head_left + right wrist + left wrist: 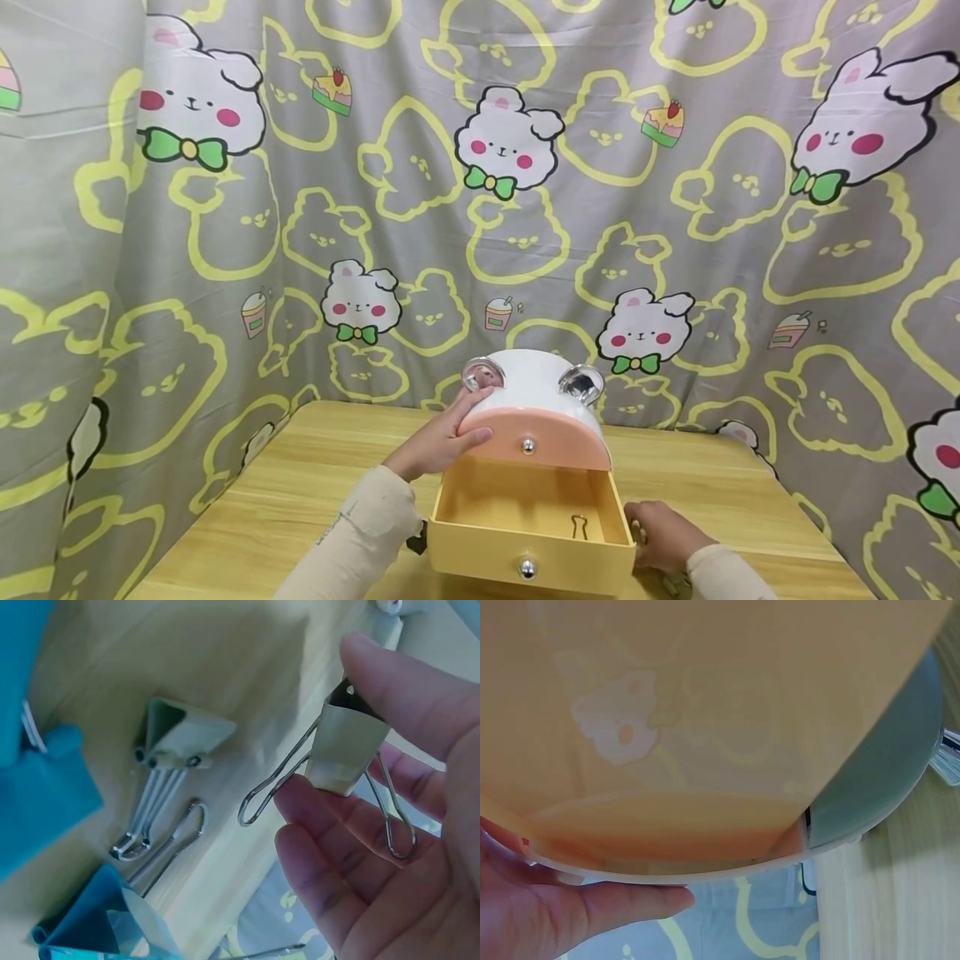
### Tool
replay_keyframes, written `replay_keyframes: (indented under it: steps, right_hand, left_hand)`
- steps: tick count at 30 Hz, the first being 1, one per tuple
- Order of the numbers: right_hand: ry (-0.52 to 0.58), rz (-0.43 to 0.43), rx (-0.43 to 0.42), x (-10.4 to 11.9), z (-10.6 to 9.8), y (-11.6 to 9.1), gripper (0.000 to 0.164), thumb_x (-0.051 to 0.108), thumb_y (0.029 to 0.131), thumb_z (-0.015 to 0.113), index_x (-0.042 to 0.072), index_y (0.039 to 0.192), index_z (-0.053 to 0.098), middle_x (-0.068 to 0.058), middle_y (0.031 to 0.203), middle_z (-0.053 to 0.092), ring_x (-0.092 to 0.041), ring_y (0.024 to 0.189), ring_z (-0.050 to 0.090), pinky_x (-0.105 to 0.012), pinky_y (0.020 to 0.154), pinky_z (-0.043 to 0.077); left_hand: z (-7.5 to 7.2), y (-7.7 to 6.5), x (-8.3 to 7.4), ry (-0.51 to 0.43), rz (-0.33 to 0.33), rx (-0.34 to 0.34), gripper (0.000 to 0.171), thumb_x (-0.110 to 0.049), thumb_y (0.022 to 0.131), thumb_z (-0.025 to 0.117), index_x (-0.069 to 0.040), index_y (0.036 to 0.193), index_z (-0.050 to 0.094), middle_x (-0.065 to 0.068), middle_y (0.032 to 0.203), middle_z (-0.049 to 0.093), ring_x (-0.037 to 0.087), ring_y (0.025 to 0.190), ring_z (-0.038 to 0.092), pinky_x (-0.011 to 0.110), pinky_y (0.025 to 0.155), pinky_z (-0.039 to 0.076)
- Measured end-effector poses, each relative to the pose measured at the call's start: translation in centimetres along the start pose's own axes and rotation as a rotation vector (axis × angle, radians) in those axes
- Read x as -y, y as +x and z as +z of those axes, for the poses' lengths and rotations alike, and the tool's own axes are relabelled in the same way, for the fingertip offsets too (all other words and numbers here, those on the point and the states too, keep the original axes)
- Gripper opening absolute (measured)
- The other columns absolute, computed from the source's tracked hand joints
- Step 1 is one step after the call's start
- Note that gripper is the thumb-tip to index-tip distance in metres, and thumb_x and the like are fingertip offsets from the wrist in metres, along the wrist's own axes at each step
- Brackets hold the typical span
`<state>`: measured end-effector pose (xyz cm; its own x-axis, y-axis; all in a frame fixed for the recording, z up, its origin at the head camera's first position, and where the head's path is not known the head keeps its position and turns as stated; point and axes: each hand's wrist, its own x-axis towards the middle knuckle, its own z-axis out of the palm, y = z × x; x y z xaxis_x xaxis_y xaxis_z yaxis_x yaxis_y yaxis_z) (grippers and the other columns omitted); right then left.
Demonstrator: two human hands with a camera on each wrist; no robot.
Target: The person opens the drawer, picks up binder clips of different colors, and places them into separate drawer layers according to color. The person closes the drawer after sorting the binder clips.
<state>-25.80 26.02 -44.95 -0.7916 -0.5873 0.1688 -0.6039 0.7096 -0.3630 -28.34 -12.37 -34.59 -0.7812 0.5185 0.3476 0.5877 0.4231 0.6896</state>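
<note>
A small frog-like storage box [536, 379] has a white dome, silver eyes and a pink upper front. Its yellow lower drawer [480, 546] is pulled out, with a gold-coloured wire clip handle [579, 517] showing inside. My left hand [442, 442] rests on the box's upper left side, fingers by the eye and thumb across the pink front. Beside the drawer's right wall, my right hand [667, 537] pinches a pale binder clip [349, 746] between thumb and fingers, clear in the right wrist view. Another pale binder clip [187, 733] lies on the table near it.
Several blue-looking binder clips [109, 919] lie around the pale one in the right wrist view. A dark object [417, 537] shows left of the drawer. The wooden table [352, 433] ends at a patterned curtain [420, 225] behind and on both sides.
</note>
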Motion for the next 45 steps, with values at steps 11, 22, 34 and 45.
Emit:
replay_keyframes:
  steps: [11,22,34,45]
  right_hand:
    - [0.065,0.031,-0.016,0.4,-0.6,-0.2,0.03,0.018,0.07,0.085,0.016,0.088,0.061,0.007,0.081,0.057,-0.004,0.063,0.046,-0.027,0.055,0.042]
    - [0.1,0.054,-0.027,1.4,-1.7,-0.8,0.028,0.016,0.075,0.081,0.012,0.09,0.058,0.004,0.081,0.055,-0.006,0.069,0.048,-0.028,0.058,0.043]
    - [0.103,0.085,-0.056,1.4,-2.5,-1.1,0.028,0.018,0.079,0.082,0.009,0.095,0.06,0.002,0.087,0.059,-0.007,0.071,0.052,-0.029,0.059,0.045]
    - [0.179,0.137,-0.082,1.8,-3.0,-1.1,0.041,0.028,0.079,0.082,0.005,0.106,0.061,-0.008,0.104,0.062,-0.024,0.083,0.063,-0.038,0.069,0.053]
  left_hand:
    - [0.0,-0.1,-0.3,0.017,-0.001,-0.009,0.064,-0.035,0.097,0.059,-0.027,0.153,0.028,0.008,0.159,0.015,0.036,0.137,0.029,0.06,0.104,0.028]
    - [0.1,-0.1,-0.2,0.02,0.013,-0.019,0.063,-0.034,0.098,0.059,-0.026,0.153,0.029,0.01,0.157,0.018,0.037,0.133,0.035,0.06,0.103,0.03]
    - [0.2,0.0,-0.2,0.019,0.019,-0.018,0.063,-0.033,0.098,0.059,-0.025,0.153,0.028,0.009,0.157,0.018,0.036,0.133,0.034,0.059,0.103,0.03]
    - [0.2,-0.1,-0.1,0.015,-0.011,-0.019,0.063,-0.035,0.098,0.059,-0.028,0.152,0.028,0.007,0.159,0.015,0.036,0.133,0.034,0.059,0.104,0.029]
